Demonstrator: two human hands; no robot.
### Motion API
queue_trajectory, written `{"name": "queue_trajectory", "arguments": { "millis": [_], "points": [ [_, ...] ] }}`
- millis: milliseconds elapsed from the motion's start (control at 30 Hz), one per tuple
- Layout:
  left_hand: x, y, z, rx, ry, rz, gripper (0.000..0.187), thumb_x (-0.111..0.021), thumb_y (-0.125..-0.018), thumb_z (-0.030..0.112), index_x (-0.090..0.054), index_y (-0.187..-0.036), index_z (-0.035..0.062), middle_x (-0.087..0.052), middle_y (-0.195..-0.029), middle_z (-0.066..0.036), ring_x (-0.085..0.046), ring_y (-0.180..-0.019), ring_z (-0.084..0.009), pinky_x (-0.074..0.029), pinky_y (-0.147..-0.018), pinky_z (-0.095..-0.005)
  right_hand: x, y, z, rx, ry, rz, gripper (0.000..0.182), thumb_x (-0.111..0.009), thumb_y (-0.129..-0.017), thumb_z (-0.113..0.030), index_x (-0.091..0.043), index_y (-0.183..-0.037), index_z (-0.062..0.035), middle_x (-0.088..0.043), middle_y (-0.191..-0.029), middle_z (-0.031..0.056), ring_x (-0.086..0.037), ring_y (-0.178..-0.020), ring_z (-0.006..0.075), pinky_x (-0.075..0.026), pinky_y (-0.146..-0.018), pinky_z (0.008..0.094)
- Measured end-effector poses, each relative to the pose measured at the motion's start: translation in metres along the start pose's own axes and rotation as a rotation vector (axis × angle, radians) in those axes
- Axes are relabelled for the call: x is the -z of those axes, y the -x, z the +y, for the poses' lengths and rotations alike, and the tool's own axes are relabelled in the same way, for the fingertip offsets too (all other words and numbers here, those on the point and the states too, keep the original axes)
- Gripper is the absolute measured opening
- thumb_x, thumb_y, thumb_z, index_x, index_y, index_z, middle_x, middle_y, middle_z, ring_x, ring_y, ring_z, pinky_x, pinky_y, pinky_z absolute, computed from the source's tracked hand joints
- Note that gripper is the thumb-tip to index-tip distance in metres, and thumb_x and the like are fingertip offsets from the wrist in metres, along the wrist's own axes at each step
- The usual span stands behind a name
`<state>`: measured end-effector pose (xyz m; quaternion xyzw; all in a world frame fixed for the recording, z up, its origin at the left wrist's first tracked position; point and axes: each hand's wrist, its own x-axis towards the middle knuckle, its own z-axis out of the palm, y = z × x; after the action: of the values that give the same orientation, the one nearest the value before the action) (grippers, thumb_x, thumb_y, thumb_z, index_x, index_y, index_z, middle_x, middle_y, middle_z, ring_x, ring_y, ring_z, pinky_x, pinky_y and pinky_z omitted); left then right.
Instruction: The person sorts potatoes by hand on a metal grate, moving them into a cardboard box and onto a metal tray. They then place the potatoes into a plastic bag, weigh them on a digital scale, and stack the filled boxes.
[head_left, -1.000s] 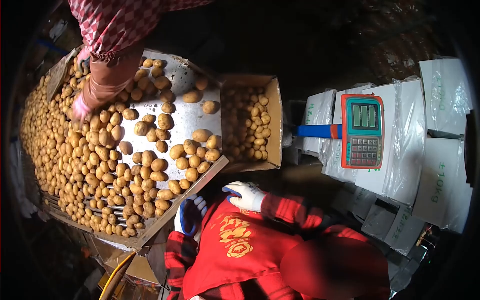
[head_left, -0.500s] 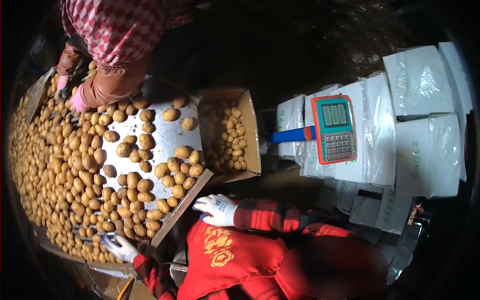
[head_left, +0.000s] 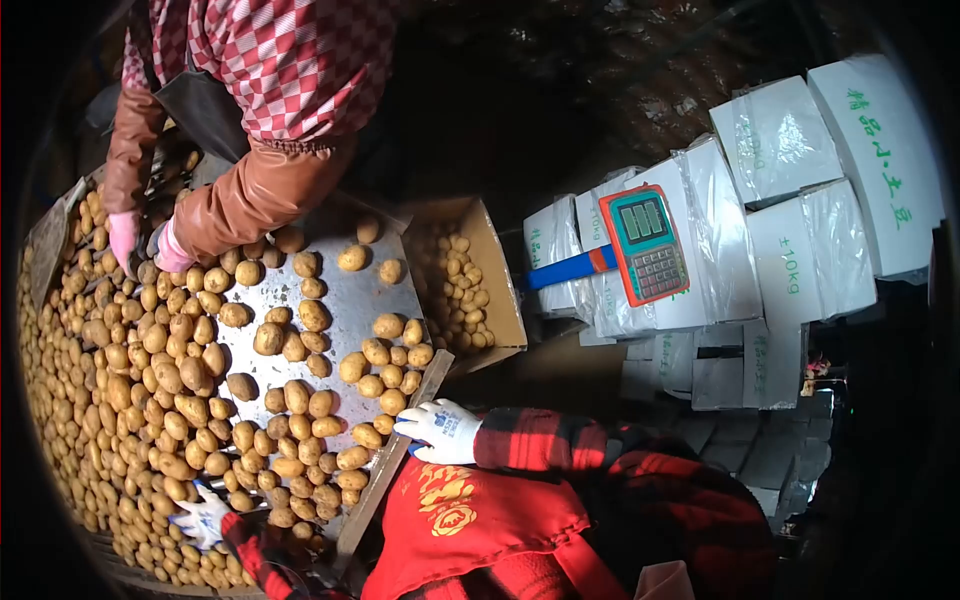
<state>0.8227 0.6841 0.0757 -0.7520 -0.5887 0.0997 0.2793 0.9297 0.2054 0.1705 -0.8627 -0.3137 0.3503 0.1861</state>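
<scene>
My left hand (head_left: 205, 518), in a white glove with blue fingertips, is over the lower part of a wide layer of potatoes (head_left: 165, 425). Its fingers are spread, with no potato visible in them. My right hand (head_left: 443, 432), gloved the same way, lies at the wooden edge board (head_left: 392, 462) with its fingers stretched out and touches the board's upper part. Beside the board, more potatoes sit on a shiny metal surface (head_left: 255, 355).
A co-worker's two pink-gloved hands (head_left: 172, 248) touch potatoes at the upper left. A cardboard box (head_left: 508, 318) holds potatoes past the metal surface. A red-and-teal scale display (head_left: 646, 245) stands before stacked white boxes (head_left: 800, 250).
The view has shifted. My left hand has moved left over the potatoes, its fingers now more spread. My right hand remains at the board. The co-worker's hands are closer together.
</scene>
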Motion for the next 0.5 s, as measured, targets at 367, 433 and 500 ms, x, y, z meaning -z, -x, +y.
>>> {"name": "queue_trajectory", "arguments": {
  "millis": [367,433,500],
  "points": [
    [0.132,-0.041,0.012,-0.393,0.075,-0.601,0.082,-0.052,-0.082,0.053,-0.032,-0.153,0.0168,-0.031,-0.159,-0.009,-0.025,-0.147,-0.0293,-0.018,-0.118,-0.0532,-0.002,-0.013,-0.030,0.149,-0.106,0.138,0.046,-0.065,-0.082,-0.025,-0.060,-0.123,-0.0029,-0.061,-0.126,0.0206,-0.057,-0.117,0.0368,-0.046,-0.101,0.0461],
    [0.058,-0.010,0.013,-0.330,0.362,-0.235,0.086,-0.055,-0.079,0.042,-0.025,-0.156,0.0171,-0.027,-0.160,-0.014,-0.024,-0.148,-0.0304,-0.006,-0.115,-0.0671,-0.011,-0.024,-0.031,0.244,-0.023,0.174,0.049,-0.067,-0.080,-0.025,-0.060,-0.123,-0.0045,-0.061,-0.125,0.0179,-0.060,-0.111,0.0349,-0.048,-0.094,0.0462],
    [0.043,0.023,0.018,-0.212,0.713,-0.185,0.081,-0.057,-0.080,0.035,-0.029,-0.154,0.0178,-0.027,-0.159,-0.017,-0.026,-0.147,-0.0341,-0.008,-0.111,-0.0718,-0.009,-0.039,-0.041,0.226,-0.014,0.087,0.048,-0.068,-0.079,-0.024,-0.060,-0.122,-0.0042,-0.059,-0.127,0.0166,-0.058,-0.113,0.0341,-0.046,-0.097,0.0454]
  ]
}}
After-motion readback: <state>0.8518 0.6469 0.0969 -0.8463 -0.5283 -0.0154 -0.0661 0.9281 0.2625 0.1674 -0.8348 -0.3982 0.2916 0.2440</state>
